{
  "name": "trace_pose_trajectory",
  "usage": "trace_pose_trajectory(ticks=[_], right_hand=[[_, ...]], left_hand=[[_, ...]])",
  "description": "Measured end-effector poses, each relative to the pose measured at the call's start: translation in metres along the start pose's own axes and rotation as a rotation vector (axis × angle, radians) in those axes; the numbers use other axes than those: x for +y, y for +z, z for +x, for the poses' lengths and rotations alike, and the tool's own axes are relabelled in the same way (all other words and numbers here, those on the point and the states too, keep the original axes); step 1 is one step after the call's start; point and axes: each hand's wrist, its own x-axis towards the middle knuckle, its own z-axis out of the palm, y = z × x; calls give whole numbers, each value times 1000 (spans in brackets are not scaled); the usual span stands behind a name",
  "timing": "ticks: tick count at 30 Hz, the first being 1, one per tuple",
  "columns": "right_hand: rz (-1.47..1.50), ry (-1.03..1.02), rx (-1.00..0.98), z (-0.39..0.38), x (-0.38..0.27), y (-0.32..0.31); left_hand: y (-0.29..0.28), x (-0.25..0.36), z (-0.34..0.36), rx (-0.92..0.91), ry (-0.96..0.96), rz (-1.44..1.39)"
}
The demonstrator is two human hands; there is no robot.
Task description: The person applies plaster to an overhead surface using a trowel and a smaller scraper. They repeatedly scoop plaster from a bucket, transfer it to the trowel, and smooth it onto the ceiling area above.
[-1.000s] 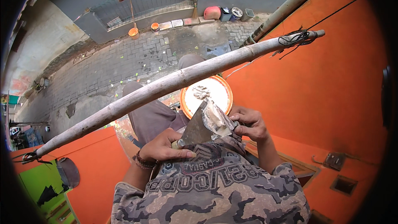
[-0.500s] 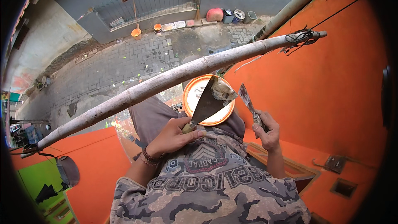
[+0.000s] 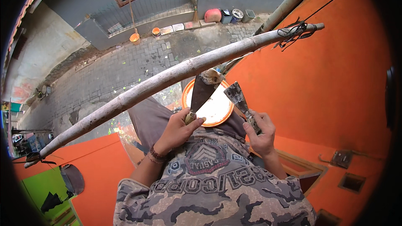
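My left hand (image 3: 176,133) is closed around the short handle of a wide putty knife (image 3: 202,97), its dark blade pointing up and away from me. A lump of off-white putty (image 3: 212,76) clings to the blade's far end. In my right hand (image 3: 264,137) is a narrower putty knife (image 3: 237,96), smeared with pale residue and tilted toward the left. The two blades are apart. Below them is a round orange-rimmed bucket (image 3: 184,98) with white paste inside, partly covered by the wide blade.
A bamboo pole (image 3: 163,75) crosses just beyond the knives, tied with black cord at its right end. An orange wall (image 3: 318,96) rises on my right. Far below lies a paved lane (image 3: 125,69) with small buckets and bins along a grey wall.
The wide knife has turned more upright and shifted slightly left. My right hand has moved left, tilting the narrower knife so its blade face shows. The whole view has shifted a little.
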Motion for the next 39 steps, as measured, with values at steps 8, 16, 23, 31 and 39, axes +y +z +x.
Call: trace_pose_trajectory(ticks=[8, 16, 23, 31, 39], right_hand=[[25, 16, -50, 19, -8, 15], [31, 70, -56, 33, -14, 20], [11, 119, -67, 39, -28, 16], [31, 109, -105, 24, -32, 20], [42, 159, -137, 17, -48, 18]], left_hand=[[21, 6, 12, 97, -8, 25], [25, 2, 19, 169, 117, 205], [22, -6, 13, 172, 133, 180], [29, -2, 8, 203, 118, 172], [32, -2, 0, 221, 70, 274]])
